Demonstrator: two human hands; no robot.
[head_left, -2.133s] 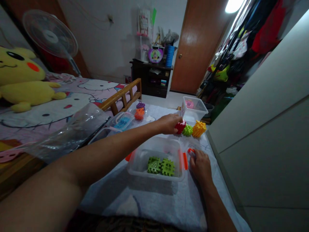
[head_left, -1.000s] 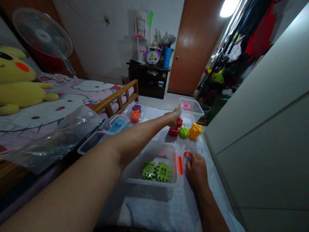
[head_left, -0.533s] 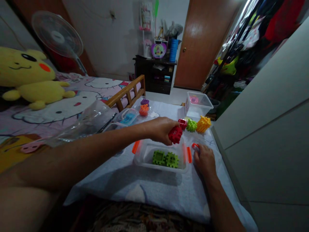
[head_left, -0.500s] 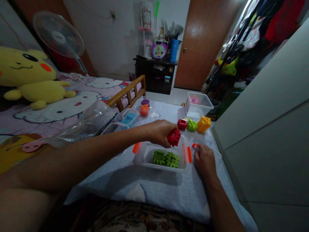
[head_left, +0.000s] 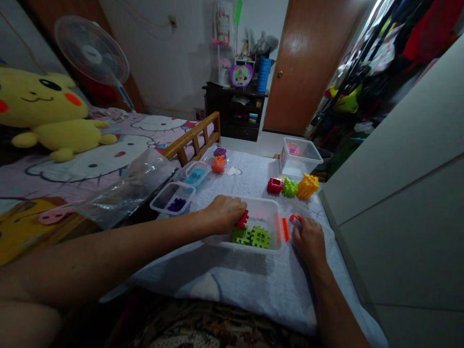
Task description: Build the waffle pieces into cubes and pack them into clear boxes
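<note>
My left hand reaches into a clear plastic container with orange clips and is closed on a red toothed block. Two green blocks lie in the container beside it. My right hand rests on the cloth at the container's right side, fingers curled at an orange clip. Farther back stand a red block, a green block and a yellow block in a row.
A clear tub with a pink piece stands at the back. Small trays hold purple, blue and orange blocks. A plastic bag, a bed with a yellow plush, a fan and a cabinet wall surround the cloth-covered table.
My left hand picked one red block from the row at the back, carried it toward me and lowered it into the container. My right hand stayed by the clip.
</note>
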